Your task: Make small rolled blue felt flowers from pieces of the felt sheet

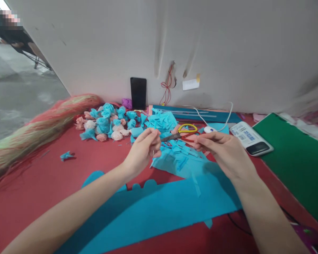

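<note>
My left hand (145,146) is raised above the blue paper, thumb and fingers pinched together. A thin pale tip shows below its fingers, too small to name. My right hand (225,150) is also closed in a pinch, its fingertips beside the red handle of the scissors (187,129). Whatever it pinches cannot be made out. The scissors, with one yellow and one red handle, lie across a heap of cut blue paper scraps (178,150). Under both forearms a long sheet of blue paper (159,206) with a scalloped far edge spreads over the red table (29,211).
Blue, pink and white paper flowers (103,123) are piled at the back left, one small blue piece (66,156) apart. A phone (138,93) leans on the grey panel. Fibre bundle (42,123) lies left; white device (252,138) and green board (299,162) lie right.
</note>
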A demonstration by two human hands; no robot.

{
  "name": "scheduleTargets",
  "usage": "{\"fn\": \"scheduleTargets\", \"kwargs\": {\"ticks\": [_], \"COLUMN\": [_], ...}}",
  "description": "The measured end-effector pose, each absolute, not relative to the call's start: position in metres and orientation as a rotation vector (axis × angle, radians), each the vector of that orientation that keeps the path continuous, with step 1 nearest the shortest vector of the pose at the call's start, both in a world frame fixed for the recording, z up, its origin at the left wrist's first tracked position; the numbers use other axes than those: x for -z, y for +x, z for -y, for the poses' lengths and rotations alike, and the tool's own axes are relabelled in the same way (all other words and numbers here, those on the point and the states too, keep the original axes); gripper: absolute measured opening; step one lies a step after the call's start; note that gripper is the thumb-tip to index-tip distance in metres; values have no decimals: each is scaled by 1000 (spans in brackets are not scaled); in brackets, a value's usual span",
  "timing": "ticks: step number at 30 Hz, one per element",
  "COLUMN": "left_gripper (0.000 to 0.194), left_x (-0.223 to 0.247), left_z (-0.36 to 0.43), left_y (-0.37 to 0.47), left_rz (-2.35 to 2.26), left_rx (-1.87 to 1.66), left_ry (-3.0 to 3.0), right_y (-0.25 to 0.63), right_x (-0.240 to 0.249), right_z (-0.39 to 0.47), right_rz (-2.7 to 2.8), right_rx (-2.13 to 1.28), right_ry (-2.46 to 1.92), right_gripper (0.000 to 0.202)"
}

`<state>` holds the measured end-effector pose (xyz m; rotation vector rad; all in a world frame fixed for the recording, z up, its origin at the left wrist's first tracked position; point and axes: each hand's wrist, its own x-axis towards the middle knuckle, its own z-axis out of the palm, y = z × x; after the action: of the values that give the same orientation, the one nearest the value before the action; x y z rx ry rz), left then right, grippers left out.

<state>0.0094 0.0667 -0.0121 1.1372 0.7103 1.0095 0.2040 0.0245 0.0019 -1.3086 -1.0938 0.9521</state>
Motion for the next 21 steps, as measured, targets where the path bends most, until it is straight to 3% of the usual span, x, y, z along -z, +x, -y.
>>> {"fn": "scheduleTargets", "kwargs": {"ticks": [3, 9, 21], "left_gripper": [18, 26, 14], "left_x": [13, 11, 8], "left_z": [-62, -52, -44], "left_y": [20, 37, 33], "left_rz": [-734, -699, -645], "left_rx": [-915, -772, -1085], "left_ry": [1161, 1231, 1457], "right_y": [199, 188, 183], "right_x": [-6, -14, -14], "right_z": [-21, -12, -7], "right_rz": [1064, 1071, 1050], "right_rx": [-1008, -1103, -1122], "right_ry": [-1240, -1142, -1090], "right_gripper": [17, 11, 7]}}
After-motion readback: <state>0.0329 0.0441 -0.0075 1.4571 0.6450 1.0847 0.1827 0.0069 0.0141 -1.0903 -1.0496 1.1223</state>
